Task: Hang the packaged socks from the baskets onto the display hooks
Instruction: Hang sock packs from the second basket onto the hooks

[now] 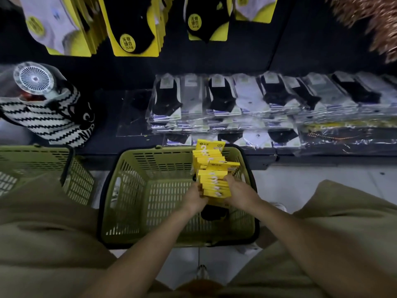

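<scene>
**Q:** Where do the packaged socks lie?
**A:** A row of yellow-carded sock packs (211,179) stands on edge in the green basket (137,190), along its right wall, the farthest cards rising past the far rim.

**Q:** How are the hands set?
**A:** The left hand (194,198) and the right hand (240,191) clasp the near end of the row from either side, fingers curled onto the cards.

**Q:** What surrounds them?
**A:** A second basket (43,153) sits to the left. Clear-bagged socks (236,100) lie in rows on the shelf, and hanging socks (133,29) show on the dark wall above. A striped bag (49,123) sits at the shelf's left end.
</scene>
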The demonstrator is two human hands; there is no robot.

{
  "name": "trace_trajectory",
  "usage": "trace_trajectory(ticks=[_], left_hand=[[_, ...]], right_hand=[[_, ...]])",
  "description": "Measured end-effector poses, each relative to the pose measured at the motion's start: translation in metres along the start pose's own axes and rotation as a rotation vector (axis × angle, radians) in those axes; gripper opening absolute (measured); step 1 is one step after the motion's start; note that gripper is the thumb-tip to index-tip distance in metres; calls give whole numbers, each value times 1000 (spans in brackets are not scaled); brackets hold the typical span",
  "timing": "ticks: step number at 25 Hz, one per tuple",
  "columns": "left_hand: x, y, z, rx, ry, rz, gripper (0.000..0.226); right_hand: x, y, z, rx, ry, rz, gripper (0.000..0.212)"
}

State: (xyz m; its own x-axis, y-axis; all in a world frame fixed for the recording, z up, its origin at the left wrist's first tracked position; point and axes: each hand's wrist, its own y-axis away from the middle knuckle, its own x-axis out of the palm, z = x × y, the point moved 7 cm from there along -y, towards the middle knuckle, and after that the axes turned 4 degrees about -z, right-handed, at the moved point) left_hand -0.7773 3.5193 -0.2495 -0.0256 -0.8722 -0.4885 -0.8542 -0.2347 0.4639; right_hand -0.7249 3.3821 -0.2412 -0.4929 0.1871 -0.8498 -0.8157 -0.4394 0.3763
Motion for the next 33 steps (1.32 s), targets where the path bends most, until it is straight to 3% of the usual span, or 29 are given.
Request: trace_trajectory(ticks=[6, 11, 15, 17, 20, 25, 27, 30, 33], left_hand=[[1, -6, 6, -41, 35, -19, 46], [6, -10, 9, -39, 64, 3, 48], [12, -8, 10, -39, 41, 45, 50], [14, -7, 8, -19, 27, 76, 53], [6, -8, 6, -13, 6, 86, 61], [-23, -6, -15, 34, 107, 60, 63], [-45, -4, -32, 121, 208, -26, 53], [-80, -3, -58, 203, 398, -111, 42], [-109, -1, -80, 251, 501, -148, 33]], right_hand=[[-10, 0, 4, -49, 197, -162, 49], [-8, 2, -4, -39, 227, -147, 49], [4, 5, -10, -20, 289, -42, 54], [4, 3, -15, 32, 167, 1, 55], [-11, -4, -15, 117, -200, 36, 63], [-43, -10, 1, 116, -617, 9, 61], [-60, -11, 10, 148, -803, -64, 65], [-91, -17, 28, 220, -985, -283, 48], [-116, -24, 59, 172, -1059, -423, 37]])
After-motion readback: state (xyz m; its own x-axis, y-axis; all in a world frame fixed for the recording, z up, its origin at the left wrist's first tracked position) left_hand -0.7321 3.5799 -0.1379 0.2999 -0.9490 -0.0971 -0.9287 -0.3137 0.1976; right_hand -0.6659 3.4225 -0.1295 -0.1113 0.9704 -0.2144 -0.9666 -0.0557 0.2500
